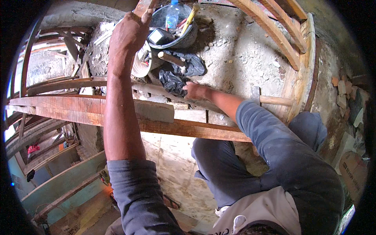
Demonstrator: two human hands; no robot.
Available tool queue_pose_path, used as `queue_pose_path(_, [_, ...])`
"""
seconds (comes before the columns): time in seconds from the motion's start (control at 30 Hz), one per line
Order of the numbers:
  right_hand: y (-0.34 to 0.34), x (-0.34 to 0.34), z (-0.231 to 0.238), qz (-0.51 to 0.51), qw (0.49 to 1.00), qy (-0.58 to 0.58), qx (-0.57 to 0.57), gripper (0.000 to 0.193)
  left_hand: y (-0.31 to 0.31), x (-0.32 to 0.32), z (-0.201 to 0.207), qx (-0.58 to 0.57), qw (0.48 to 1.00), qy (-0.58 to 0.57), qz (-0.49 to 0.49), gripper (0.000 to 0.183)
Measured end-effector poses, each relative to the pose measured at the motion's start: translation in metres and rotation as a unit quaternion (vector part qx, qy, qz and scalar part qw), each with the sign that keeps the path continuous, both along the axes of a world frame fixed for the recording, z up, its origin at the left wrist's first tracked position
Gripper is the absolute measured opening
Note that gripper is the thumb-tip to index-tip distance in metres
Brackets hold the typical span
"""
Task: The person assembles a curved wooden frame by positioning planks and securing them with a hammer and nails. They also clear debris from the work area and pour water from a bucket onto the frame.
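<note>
A hand could pass over the gravelly ground [239,55] right of the black plastic bag [195,67]; the round basin [190,37], curved wooden ribs [275,26] and hammer [274,100] hem that space in.

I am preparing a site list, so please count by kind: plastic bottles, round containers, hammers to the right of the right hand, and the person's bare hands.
Plastic bottle: 1
Round containers: 2 (dark tub, white bucket)
Hammer: 1
Bare hands: 2 (left hand on a wooden piece, right hand at black plastic)
Total: 6
</note>
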State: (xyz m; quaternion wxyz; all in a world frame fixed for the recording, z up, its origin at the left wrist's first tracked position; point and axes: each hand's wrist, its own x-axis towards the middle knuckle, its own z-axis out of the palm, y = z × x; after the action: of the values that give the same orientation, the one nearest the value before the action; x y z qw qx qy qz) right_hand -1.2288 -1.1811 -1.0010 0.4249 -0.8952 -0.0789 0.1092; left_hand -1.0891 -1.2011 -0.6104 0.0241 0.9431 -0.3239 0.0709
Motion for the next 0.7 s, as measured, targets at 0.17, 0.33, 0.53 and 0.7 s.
queue_pose_path(0.17, [-0.015, 0.029, -0.001, -0.224, 0.972, -0.066, -0.034, 0.048, 0.003, 0.005, -0.005, -0.019, 1.000, -0.004, -0.012, 0.072])
queue_pose_path(0.33, [-0.055, 0.043, -0.041, -0.395, 0.918, -0.040, -0.017, 0.022, 0.001, 0.001, -0.003, -0.014, 1.000, -0.022, 0.003, 0.072])
queue_pose_path(0.53, [-0.061, 0.078, -0.092, 0.040, 0.940, -0.088, -0.327, 0.018, -0.003, -0.001, 0.003, 0.013, 1.000, 0.024, 0.002, 0.071])
queue_pose_path(0.7, [-0.037, 0.081, -0.057, -0.237, 0.930, -0.275, -0.051, 0.017, -0.001, -0.005, 0.004, -0.001, 1.000, 0.002, -0.008, 0.069])
